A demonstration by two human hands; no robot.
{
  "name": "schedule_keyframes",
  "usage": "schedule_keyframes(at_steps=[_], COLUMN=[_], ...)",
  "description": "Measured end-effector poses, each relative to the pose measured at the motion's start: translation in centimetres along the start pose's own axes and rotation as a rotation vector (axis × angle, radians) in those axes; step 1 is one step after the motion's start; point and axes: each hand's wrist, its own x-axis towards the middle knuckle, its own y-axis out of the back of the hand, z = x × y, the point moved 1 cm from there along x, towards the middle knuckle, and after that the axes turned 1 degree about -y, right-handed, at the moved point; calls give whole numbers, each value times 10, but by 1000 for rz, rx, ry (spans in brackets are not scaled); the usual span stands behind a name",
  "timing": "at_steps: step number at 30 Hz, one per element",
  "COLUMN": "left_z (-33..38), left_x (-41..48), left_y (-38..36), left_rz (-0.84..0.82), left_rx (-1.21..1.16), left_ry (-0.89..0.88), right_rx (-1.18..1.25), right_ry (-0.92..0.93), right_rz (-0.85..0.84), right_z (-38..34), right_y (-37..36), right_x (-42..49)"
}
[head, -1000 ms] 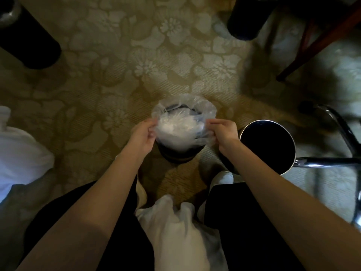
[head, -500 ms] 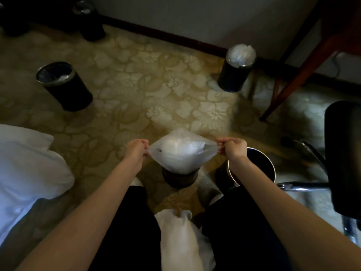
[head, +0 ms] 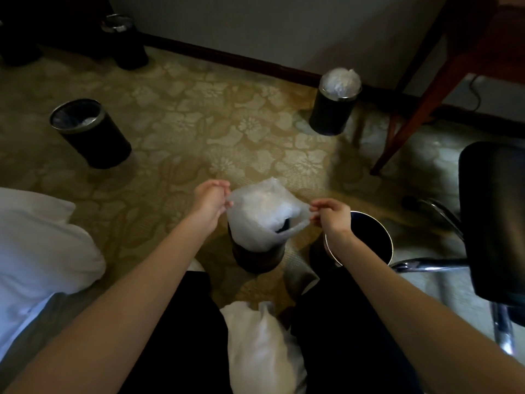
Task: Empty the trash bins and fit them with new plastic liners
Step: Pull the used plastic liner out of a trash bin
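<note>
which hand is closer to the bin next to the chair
Right. The right hand pinches one edge of the plastic bag just beside the bin; the left hand pinches the opposite edge, across the bag from it.

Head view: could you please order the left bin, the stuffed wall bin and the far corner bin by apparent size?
Largest: left bin
Middle: stuffed wall bin
Smallest: far corner bin, only slightly smaller, and dim
Camera distance may explain the differences, so true sizes are unsure.

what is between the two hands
In the head view, the translucent plastic liner, pinched by the left hand and right hand, over a black bin.
</note>
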Motion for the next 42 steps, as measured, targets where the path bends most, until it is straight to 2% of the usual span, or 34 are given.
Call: schedule_keyframes(at_steps=[3,8,12,16,20,22,24,27,29,32,37,40,42], left_z=[35,83,109,117,118,114,108,96,88,82,79,77,75], left_x=[10,7,-5,-20,-41,-55,-68,-87,-99,-111,-130,-138,-140], left_y=[-14,-26,-25,-5,36,55,66,72,76,88,102,108,112], left_rz=[2,-114,-197,-146,-25,6,5,-19,-53,-148,-217,-207,-203], left_rx=[-45,-151,-51,231,927,1084,1043,948,934,973,1068,1079,958], left_ry=[-54,-142,-212,-201,-406,-436,-429,-423,-415,-342,-191,-218,-261], right_rx=[-8,52,110,61,-103,-244,-449,-701,-744,-682,-719,-853,-934], right_ry=[46,132,195,277,317,247,184,206,243,249,236,263,275], right_rz=[-6,-47,-51,-64,-98,-96,-79,-66,-69,-91,-224,-289,-309], right_z=[-25,-59,-92,-125,-151,-155,-153,-145,-139,-134,-138,-139,-138], right_y=[-4,-6,-5,0,13,22,30,41,42,43,40,39,41], right_x=[12,17,11,-5,-25,-32,-41,-60,-73,-87,-111,-122,-126])
